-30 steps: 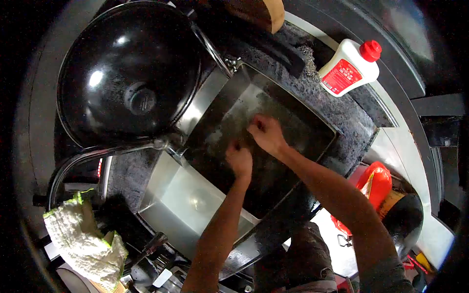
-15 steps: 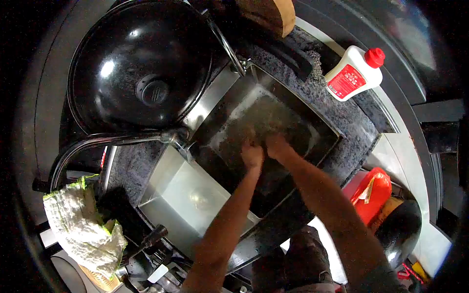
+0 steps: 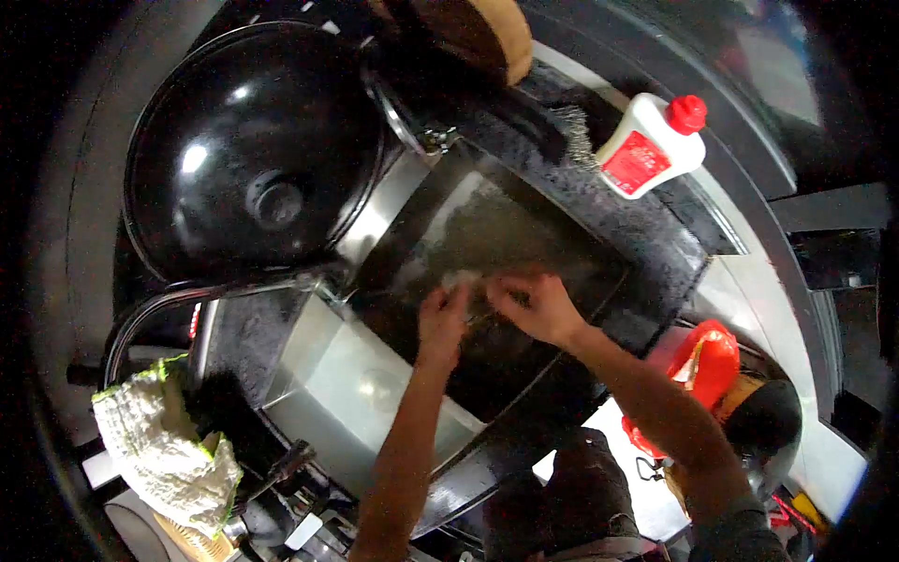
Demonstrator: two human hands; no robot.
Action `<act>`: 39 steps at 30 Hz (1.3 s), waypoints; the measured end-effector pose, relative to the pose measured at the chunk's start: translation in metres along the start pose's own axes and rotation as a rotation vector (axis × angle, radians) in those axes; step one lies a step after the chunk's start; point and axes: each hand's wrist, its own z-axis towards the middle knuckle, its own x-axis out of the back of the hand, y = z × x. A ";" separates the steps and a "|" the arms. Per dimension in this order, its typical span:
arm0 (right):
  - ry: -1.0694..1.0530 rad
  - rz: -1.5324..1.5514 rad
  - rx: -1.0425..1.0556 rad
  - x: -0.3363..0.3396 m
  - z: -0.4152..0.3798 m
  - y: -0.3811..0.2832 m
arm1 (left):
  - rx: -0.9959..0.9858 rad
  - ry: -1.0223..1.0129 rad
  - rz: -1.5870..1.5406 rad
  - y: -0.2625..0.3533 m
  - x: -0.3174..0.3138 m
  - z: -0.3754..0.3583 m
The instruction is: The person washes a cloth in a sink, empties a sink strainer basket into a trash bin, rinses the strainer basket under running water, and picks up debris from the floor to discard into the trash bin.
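Note:
Both hands are close together over the right basin [image 3: 585,229] of a steel sink, which holds dark, murky water. My left hand [image 3: 442,323] is closed, its fingertips pinched around a small pale thing [image 3: 459,279] too blurred to name. Just to its right, my right hand [image 3: 538,307] has its fingers curled inward towards the left one. Whatever lies between those fingers is too dark to make out.
A large black wok lid [image 3: 272,150] stands at the upper left, near the faucet [image 3: 323,279]. The left basin [image 3: 342,384] is pale steel. A white bottle with a red cap [image 3: 649,150] lies on the counter beside a steel scourer [image 3: 576,136]. A white cloth [image 3: 164,450] hangs lower left.
Both hands have come up from lower in the murky water, and their fingers show more plainly. A small pale thing now shows at my left fingertips. The view has shifted slightly.

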 end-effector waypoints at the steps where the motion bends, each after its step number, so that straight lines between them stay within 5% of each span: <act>1: 0.288 0.053 -0.144 -0.001 0.001 0.000 | -0.084 -0.042 -0.034 0.012 -0.003 -0.017; 2: 0.571 0.106 -0.279 -0.005 0.003 0.000 | -0.078 -0.050 -0.049 0.028 -0.010 -0.037; 3: 0.611 0.493 -0.372 -0.013 0.011 0.003 | -0.105 -0.054 -0.084 0.047 -0.016 -0.054; 4: 0.613 0.488 -0.367 -0.015 0.016 0.002 | -0.136 -0.054 -0.116 0.056 -0.017 -0.063; 7: -0.004 1.510 -0.437 -0.029 0.031 0.009 | -0.148 -0.101 -0.333 0.050 -0.014 -0.072; 8: -0.012 1.513 -0.441 -0.037 0.032 0.014 | -0.145 -0.092 -0.333 0.041 -0.008 -0.067; 11: 0.273 1.512 -0.246 -0.049 0.032 0.011 | -0.692 0.099 0.433 0.024 0.001 -0.045; 13: 0.748 1.150 -0.421 -0.048 0.034 -0.014 | -0.116 -0.083 -0.911 0.037 -0.012 -0.033; 17: 0.724 0.648 -0.115 -0.065 0.025 -0.037 | 0.054 0.030 -0.848 -0.036 0.002 0.031; 19: 0.866 -0.301 0.078 -0.074 0.028 -0.049 | -0.205 -0.289 -0.496 -0.101 0.011 0.077; 20: 0.862 -0.304 0.082 -0.073 0.030 -0.047 | -0.297 -0.386 -0.380 -0.112 0.008 0.082; 23: 0.911 -0.481 0.166 -0.065 0.051 -0.023 | -0.378 -0.803 -1.174 -0.057 -0.016 0.029; 25: 0.803 -0.515 -0.160 -0.044 0.064 -0.003 | 0.238 -0.130 -0.685 -0.030 -0.021 0.010; 26: 0.804 -0.515 -0.166 -0.035 0.065 0.002 | 0.243 -0.132 -0.683 -0.031 -0.021 0.008; 28: 0.748 -0.158 -0.180 -0.015 0.068 0.002 | 0.184 -0.020 -0.661 -0.034 -0.018 0.006; 30: 0.746 -0.178 -0.081 -0.008 0.066 0.006 | 0.164 0.102 -0.575 -0.078 0.003 0.039; 31: 0.737 -0.197 0.009 -0.010 0.062 0.009 | 0.144 0.183 0.242 -0.101 0.019 0.061; 33: 0.586 -0.347 -0.081 -0.013 0.067 0.032 | 0.098 0.241 1.058 -0.147 0.030 0.107; 36: 0.365 -0.675 -0.210 -0.030 0.073 0.061 | -0.357 0.484 0.349 -0.173 0.003 0.123; 39: 0.267 -0.986 -0.176 -0.055 0.067 0.095 | -0.399 0.747 0.932 -0.136 -0.028 0.087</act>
